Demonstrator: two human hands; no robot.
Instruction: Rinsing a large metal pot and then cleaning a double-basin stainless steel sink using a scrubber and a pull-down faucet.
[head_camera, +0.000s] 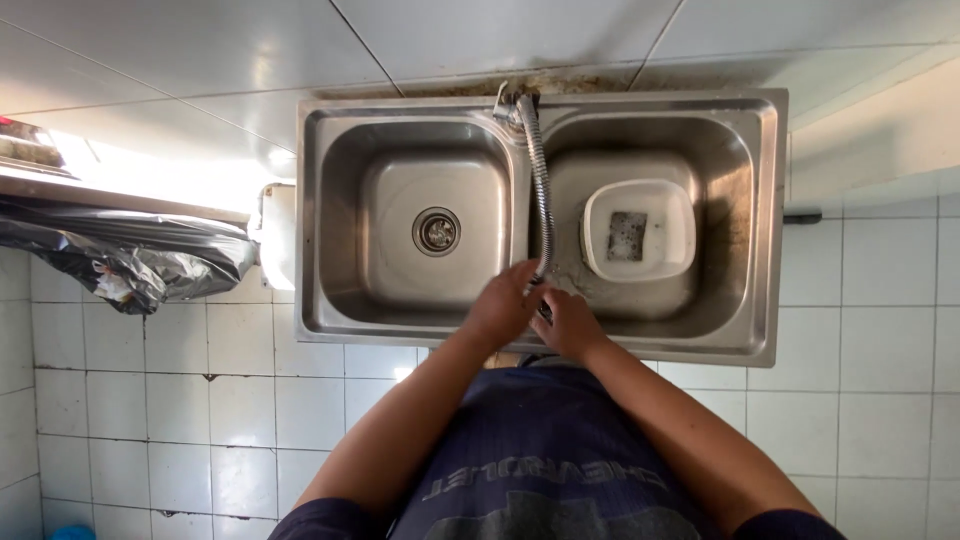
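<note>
A steel double sink (330, 215) is set in a white counter. A flexible metal faucet hose (541, 190) runs from the back rim down over the divider between the two basins. My left hand (500, 305) is curled around the hose's lower end above the front rim. My right hand (565, 322) presses against it from the right, with a dark piece showing between the two hands. Whether the right hand grips anything is hidden. The left basin shows only its drain (437, 231). In the right basin sits a white square tub (670, 255) with a grey sponge (627, 236) in it.
A black plastic bag (130, 255) hangs at the left below a bright ledge. A white object (277, 235) sits against the sink's left side. White tiled wall and floor surround the sink front. My dark shirt fills the bottom centre.
</note>
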